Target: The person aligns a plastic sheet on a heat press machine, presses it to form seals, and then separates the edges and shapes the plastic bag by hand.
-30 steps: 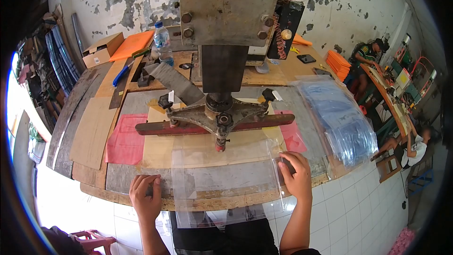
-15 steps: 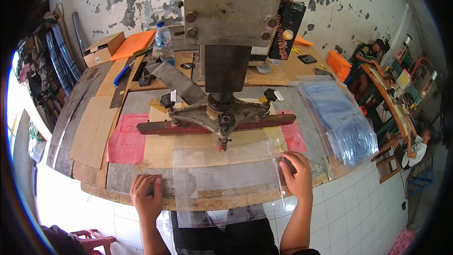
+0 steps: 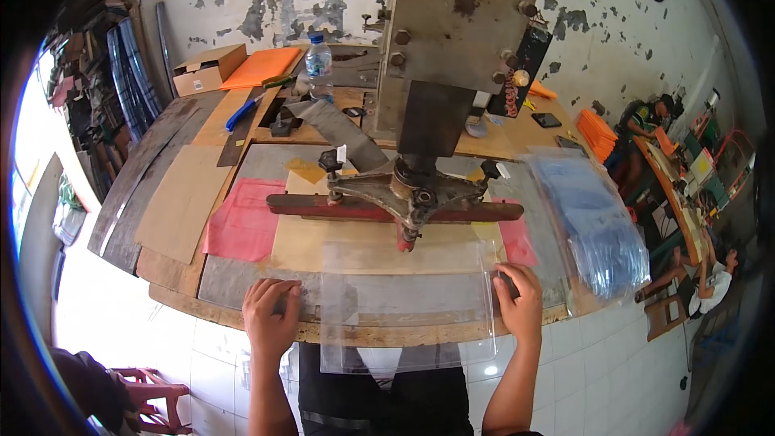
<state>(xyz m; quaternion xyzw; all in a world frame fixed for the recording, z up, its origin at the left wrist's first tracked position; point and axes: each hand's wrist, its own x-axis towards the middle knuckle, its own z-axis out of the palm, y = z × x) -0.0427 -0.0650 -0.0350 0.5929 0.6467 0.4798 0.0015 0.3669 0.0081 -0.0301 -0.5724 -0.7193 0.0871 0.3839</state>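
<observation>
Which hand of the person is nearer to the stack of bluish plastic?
Right. The right hand is to the left of the stack of bluish plastic; the left hand is farther left, beyond the clear sheet.

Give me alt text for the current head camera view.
A person's left hand and right hand, bare, flank a clear rectangular plastic sheet that lies before a long reddish metal bar and overhangs a wooden worktable. Bluish transparent plastic sheets lie stacked at right.
</observation>
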